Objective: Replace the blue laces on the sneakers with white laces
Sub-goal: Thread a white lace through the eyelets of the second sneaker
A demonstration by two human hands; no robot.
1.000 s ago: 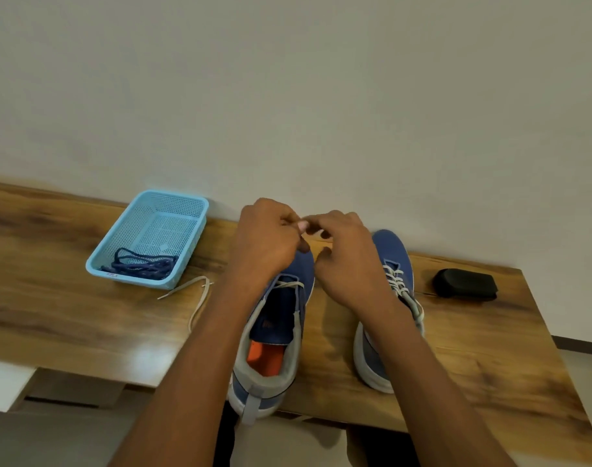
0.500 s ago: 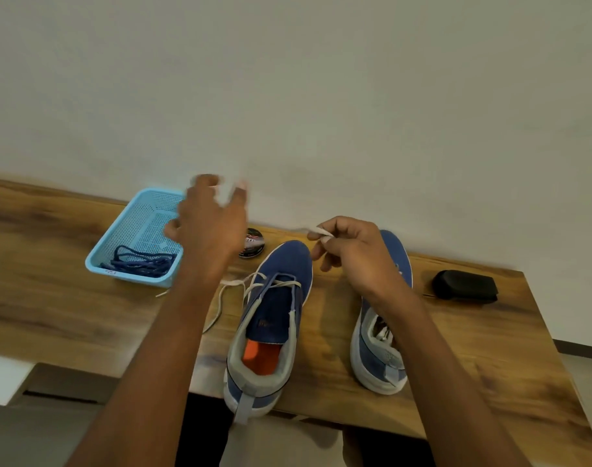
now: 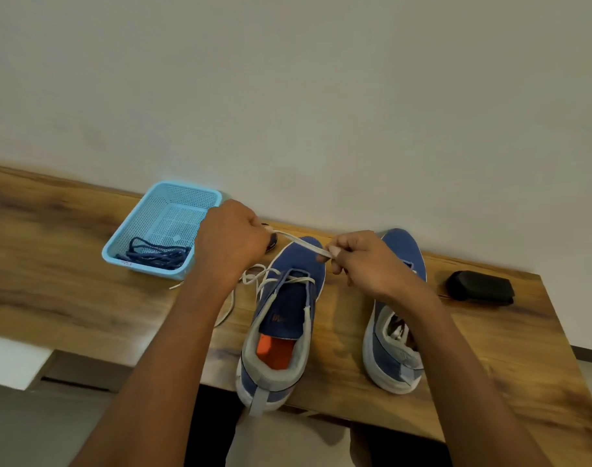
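Two blue sneakers stand on the wooden table, toes toward the wall. The left sneaker has a white lace threaded only through its front eyelets, with slack trailing off to its left. My left hand and my right hand each pinch this lace, and a short stretch runs taut between them above the toe. The right sneaker carries white lacing, partly hidden by my right forearm. Dark blue laces lie in a light blue basket.
A black case lies at the right, near the wall. A small round dark object peeks out behind my left hand. The left sneaker's heel overhangs the table's front edge.
My left hand has come back down from above the basket and pinched the white lace. The lace now stretches between both hands. My right hand stayed over the toes.
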